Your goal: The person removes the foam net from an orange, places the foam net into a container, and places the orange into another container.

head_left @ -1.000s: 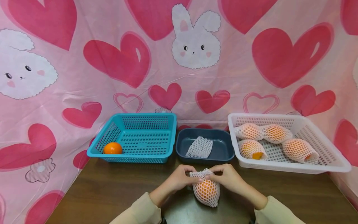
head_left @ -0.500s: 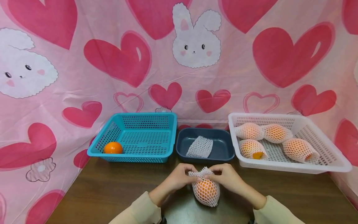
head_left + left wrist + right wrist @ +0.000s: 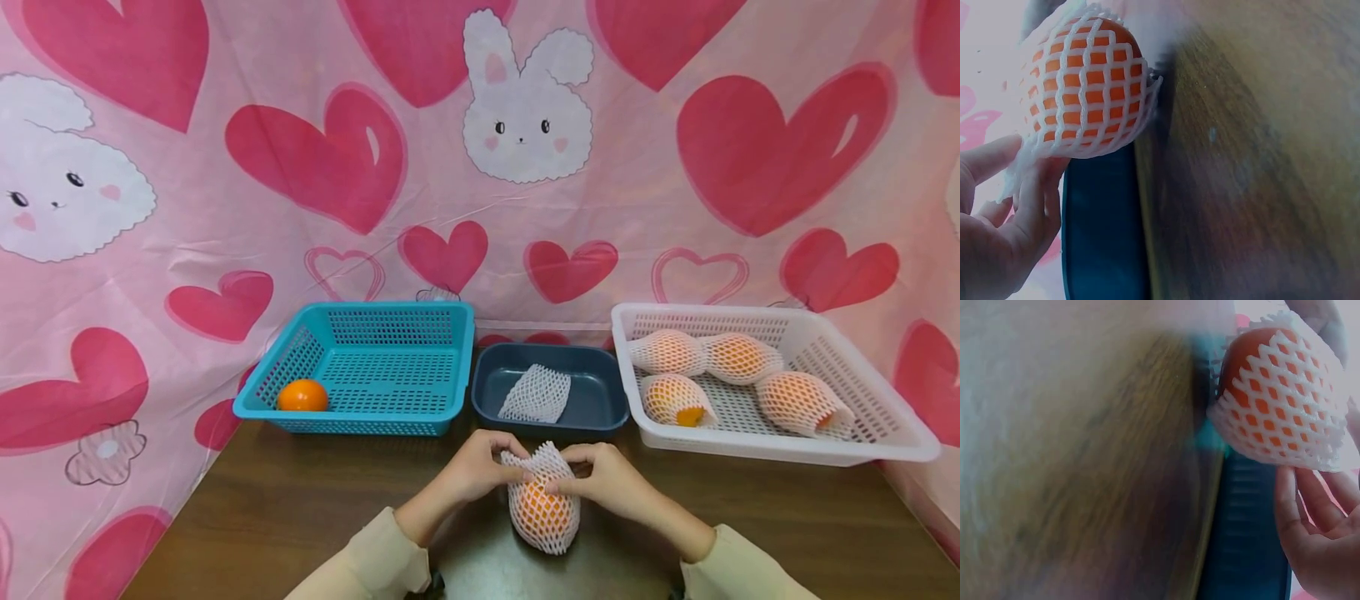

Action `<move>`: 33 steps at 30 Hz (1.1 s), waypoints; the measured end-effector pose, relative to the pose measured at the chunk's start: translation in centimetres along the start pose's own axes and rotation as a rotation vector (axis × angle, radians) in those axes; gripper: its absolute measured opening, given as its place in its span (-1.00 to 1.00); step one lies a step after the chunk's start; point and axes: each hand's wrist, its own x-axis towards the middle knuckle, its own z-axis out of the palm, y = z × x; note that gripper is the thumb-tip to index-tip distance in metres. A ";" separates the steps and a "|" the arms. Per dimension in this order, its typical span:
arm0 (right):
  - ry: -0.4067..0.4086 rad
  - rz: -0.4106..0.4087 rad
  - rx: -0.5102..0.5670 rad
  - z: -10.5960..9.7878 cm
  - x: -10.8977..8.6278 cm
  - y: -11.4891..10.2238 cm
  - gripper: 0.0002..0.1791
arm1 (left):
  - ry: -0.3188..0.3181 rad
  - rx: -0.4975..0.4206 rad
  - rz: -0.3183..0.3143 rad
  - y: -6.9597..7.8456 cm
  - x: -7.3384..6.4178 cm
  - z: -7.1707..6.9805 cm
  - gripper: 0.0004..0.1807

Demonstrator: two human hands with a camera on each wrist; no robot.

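An orange [image 3: 546,510] sits inside a white foam fruit net [image 3: 1088,112] on the table, close in front of the person. My left hand [image 3: 480,467] pinches the net's upper left edge between thumb and fingers. On the other side my right hand [image 3: 611,483] holds the net's upper right, its thumb lying over the mesh on the fruit. The right wrist view shows bare orange peel [image 3: 1244,362] at one end, outside the mesh. Both sleeves are beige.
At the back left a turquoise basket [image 3: 390,429] holds one bare orange [image 3: 303,396]. A dark blue tray [image 3: 551,429] in the middle holds a loose foam net [image 3: 537,394]. The white basket [image 3: 750,450] at right contains several netted fruits [image 3: 742,358].
The netted orange has shifted slightly left. Its net stands a little higher at the top, and the right thumb has slid further down over the fruit.
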 end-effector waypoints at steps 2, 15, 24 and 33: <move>0.005 -0.003 0.004 0.0 -0.1 0.0 -0.72 | -0.002 0.000 0.001 -0.1 0.0 0.0 -0.88; 0.090 -0.025 -0.018 0.1 -0.2 -0.7 -0.86 | -0.075 -0.121 -0.074 -0.1 -0.1 -0.1 -0.63; 0.094 -0.013 -0.012 0.3 -0.3 -0.3 -0.80 | -0.152 -0.088 -0.083 -0.2 -0.4 0.2 -0.63; -0.074 0.051 0.000 -0.2 -0.5 -0.1 -0.68 | -0.109 -0.030 -0.054 -0.1 -0.5 0.1 -0.80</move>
